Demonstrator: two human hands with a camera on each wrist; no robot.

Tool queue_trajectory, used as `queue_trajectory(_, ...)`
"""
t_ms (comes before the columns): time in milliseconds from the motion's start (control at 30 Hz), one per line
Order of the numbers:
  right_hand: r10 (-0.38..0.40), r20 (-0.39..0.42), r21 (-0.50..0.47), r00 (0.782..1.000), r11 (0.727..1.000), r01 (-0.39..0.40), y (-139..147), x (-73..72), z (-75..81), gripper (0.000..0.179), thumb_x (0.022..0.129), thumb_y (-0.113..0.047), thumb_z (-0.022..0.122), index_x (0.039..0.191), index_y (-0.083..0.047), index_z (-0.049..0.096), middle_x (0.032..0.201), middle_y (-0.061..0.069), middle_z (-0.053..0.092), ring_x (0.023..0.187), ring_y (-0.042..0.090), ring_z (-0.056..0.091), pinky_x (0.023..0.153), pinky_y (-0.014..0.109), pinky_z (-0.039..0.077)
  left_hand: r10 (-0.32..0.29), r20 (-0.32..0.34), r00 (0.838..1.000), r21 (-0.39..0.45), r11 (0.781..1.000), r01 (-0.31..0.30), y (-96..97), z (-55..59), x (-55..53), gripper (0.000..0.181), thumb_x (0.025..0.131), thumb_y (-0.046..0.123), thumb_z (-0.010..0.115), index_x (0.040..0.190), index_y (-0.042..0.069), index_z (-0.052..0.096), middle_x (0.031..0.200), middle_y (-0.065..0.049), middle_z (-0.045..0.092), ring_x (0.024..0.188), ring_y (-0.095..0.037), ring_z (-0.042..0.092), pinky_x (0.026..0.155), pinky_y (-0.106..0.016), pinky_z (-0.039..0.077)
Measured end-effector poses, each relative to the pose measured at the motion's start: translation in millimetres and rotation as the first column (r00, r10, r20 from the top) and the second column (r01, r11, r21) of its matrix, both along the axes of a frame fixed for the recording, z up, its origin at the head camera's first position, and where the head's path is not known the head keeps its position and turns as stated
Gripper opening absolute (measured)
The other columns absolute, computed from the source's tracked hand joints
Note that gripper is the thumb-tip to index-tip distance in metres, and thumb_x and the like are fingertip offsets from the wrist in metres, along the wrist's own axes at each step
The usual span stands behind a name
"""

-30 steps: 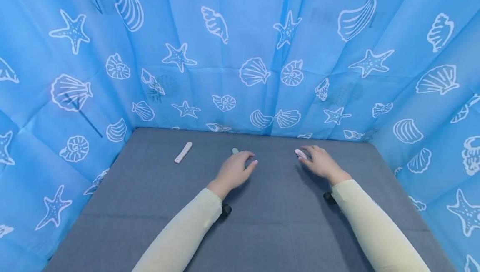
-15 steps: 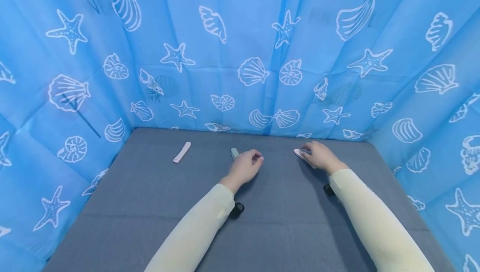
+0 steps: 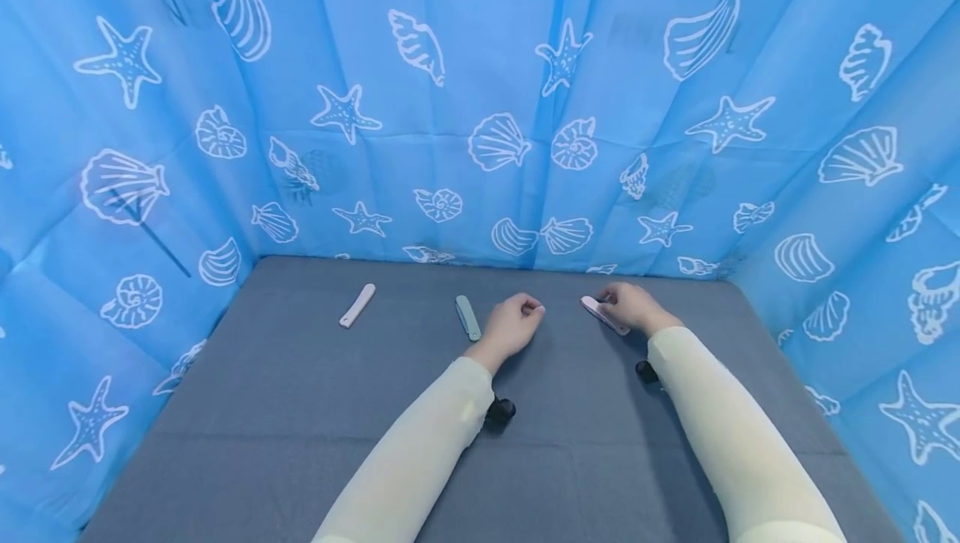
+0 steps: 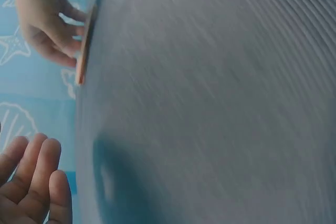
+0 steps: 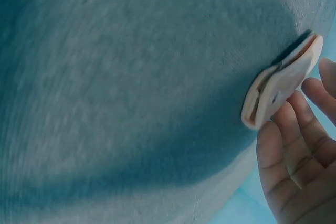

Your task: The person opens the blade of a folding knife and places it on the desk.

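Note:
On the grey table, a pink folding knife (image 3: 597, 308) lies by my right hand (image 3: 633, 308). In the right wrist view, the bent fingers (image 5: 286, 124) are at the side of the folded pink handle, their tips touching or very close to it; whether they grip it I cannot tell. My left hand (image 3: 513, 325) hovers over the table between the pink and green knives, fingers loosely curled, nothing in them. A green folding knife (image 3: 467, 317) lies folded to its left. Farther left is a second light pink folding knife (image 3: 357, 306).
A blue curtain (image 3: 450, 110) with white shells and starfish hangs behind and at both sides of the grey table (image 3: 300, 393). The dark wrist cameras (image 3: 498, 414) hang under both sleeves, near the tabletop.
My left hand has moved right, uncovering the green folding knife. The right hand has closed in on the near pink knife, its fingers coming down to it. The view has shifted slightly.

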State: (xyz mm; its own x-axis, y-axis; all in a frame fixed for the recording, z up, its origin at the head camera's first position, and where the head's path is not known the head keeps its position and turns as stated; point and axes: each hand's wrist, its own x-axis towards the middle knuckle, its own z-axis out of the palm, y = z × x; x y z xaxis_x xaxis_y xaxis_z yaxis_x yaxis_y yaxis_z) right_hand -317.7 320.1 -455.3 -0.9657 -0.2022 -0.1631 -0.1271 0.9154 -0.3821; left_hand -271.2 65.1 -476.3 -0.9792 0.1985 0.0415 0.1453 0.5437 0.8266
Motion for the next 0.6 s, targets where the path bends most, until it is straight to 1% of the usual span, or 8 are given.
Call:
queue_trajectory(100, -0.033, 0.033, -0.011, 0.999, 0.999, 0.033, -4, -2.1, -2.7, 0.032, 0.1, -0.015, 0.058, 0.125, 0.004, 0.062, 0.115, 0.025, 0.064, 0.098, 0.034, 0.062, 0.086, 0.051, 0.051, 0.016, 0.037, 0.999, 0.041, 0.999, -0.018, 9.6, 1.8, -0.9, 0.022, 0.103, 0.032, 0.056, 0.112, 0.016, 0.069, 0.097, 0.003, 0.067, 0.089, -0.013, 0.063, 0.079, -0.036, 0.052)
queue_trajectory(200, -0.062, 0.058, -0.016, 0.996, 0.998, 0.063, -4, -2.7, -2.2, 0.032, 0.099, -0.014, 0.059, 0.125, 0.004, 0.062, 0.114, 0.024, 0.064, 0.094, 0.032, 0.061, 0.083, 0.049, 0.052, 0.029, 0.08, 0.996, 0.08, 0.996, -0.036, 21.8, 1.9, -2.1, 0.022, 0.103, 0.032, 0.057, 0.111, 0.014, 0.069, 0.093, 0.004, 0.065, 0.084, -0.012, 0.061, 0.077, -0.035, 0.052)
queue_trajectory(267, -0.073, 0.07, -0.033, 0.995, 0.997, 0.075, -3, -2.1, -0.7, 0.03, 0.098, -0.013, 0.06, 0.123, 0.004, 0.063, 0.108, 0.022, 0.064, 0.088, 0.03, 0.06, 0.078, 0.046, 0.052, 0.043, 0.11, 0.993, 0.09, 0.995, -0.053, 29.2, 0.6, -2.7, 0.022, 0.103, 0.031, 0.057, 0.11, 0.014, 0.069, 0.089, 0.004, 0.064, 0.081, -0.011, 0.06, 0.075, -0.034, 0.052)
queue_trajectory(333, -0.066, 0.08, -0.07, 0.995, 0.995, 0.072, -1, -1.2, 0.1, 0.027, 0.097, -0.012, 0.062, 0.118, 0.004, 0.063, 0.098, 0.019, 0.063, 0.081, 0.027, 0.059, 0.071, 0.041, 0.052, 0.052, 0.136, 0.989, 0.082, 0.995, -0.064, 35.9, -2.1, -3.2, 0.022, 0.103, 0.031, 0.057, 0.109, 0.013, 0.069, 0.086, 0.005, 0.063, 0.077, -0.011, 0.058, 0.074, -0.034, 0.051)
queue_trajectory(400, -0.053, 0.092, -0.119, 0.994, 0.991, 0.063, 1, 0.6, 0.5, 0.022, 0.095, -0.011, 0.064, 0.11, 0.005, 0.063, 0.088, 0.014, 0.061, 0.073, 0.023, 0.058, 0.064, 0.036, 0.05, 0.057, 0.158, 0.986, 0.072, 0.995, -0.069, 42.0, -5.1, -3.5, 0.022, 0.103, 0.031, 0.056, 0.109, 0.014, 0.069, 0.083, 0.005, 0.062, 0.075, -0.011, 0.057, 0.073, -0.034, 0.051)
queue_trajectory(467, -0.047, 0.126, -0.182, 0.991, 0.981, 0.07, 2, 1.9, -0.7, 0.018, 0.094, -0.01, 0.065, 0.104, 0.005, 0.062, 0.081, 0.01, 0.06, 0.066, 0.019, 0.056, 0.058, 0.032, 0.049, 0.057, 0.174, 0.983, 0.058, 0.996, -0.068, 47.5, -8.2, -3.5, 0.022, 0.103, 0.031, 0.056, 0.109, 0.014, 0.069, 0.083, 0.005, 0.061, 0.075, -0.011, 0.057, 0.073, -0.034, 0.05)
queue_trajectory(500, -0.039, 0.14, -0.204, 0.989, 0.977, 0.068, 2, 2.4, -1.6, 0.018, 0.094, -0.011, 0.066, 0.101, 0.005, 0.062, 0.078, 0.009, 0.059, 0.064, 0.017, 0.056, 0.057, 0.03, 0.048, 0.055, 0.183, 0.982, 0.057, 0.996, -0.066, 50.0, -9.4, -3.6, 0.022, 0.103, 0.031, 0.056, 0.109, 0.014, 0.069, 0.084, 0.005, 0.062, 0.076, -0.011, 0.057, 0.074, -0.035, 0.051)
queue_trajectory(600, -0.068, 0.198, -0.24, 0.978, 0.964, 0.116, 2, 3.1, -5.1, 0.016, 0.094, -0.012, 0.066, 0.096, 0.003, 0.064, 0.076, 0.007, 0.06, 0.063, 0.014, 0.055, 0.056, 0.028, 0.048, 0.048, 0.21, 0.977, 0.06, 0.996, -0.062, 57.6, -12.5, -2.9, 0.021, 0.102, 0.03, 0.058, 0.111, 0.014, 0.07, 0.089, 0.005, 0.063, 0.082, -0.012, 0.059, 0.078, -0.036, 0.052)
